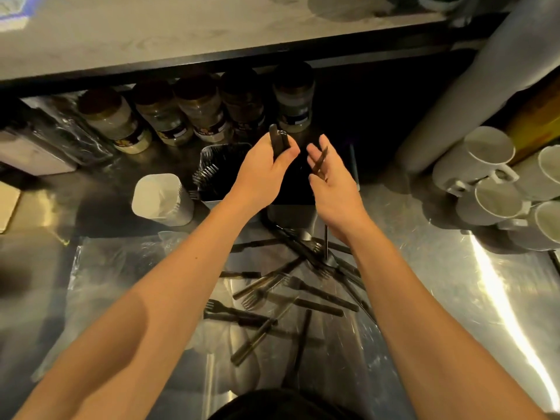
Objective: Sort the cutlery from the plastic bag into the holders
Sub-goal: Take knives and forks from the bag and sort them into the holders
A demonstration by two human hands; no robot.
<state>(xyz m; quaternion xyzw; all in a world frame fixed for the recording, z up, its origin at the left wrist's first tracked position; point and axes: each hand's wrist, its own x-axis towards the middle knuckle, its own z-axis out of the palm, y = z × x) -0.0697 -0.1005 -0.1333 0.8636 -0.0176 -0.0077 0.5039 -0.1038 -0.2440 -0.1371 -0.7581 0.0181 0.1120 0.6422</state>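
Dark-handled cutlery filled both my hands: left hand (266, 168) gripped two pieces, right hand (330, 177) pinched one, over the holder (225, 174). Next, I judged, dropping each in.

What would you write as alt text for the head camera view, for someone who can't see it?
Seen from above, the left hand grips dark cutlery handles and the right hand holds one dark piece, both over metal holders at the back of a steel counter. Nearer, forks and knives lie scattered on a clear plastic bag; spice jars stand behind, white mugs on the right.
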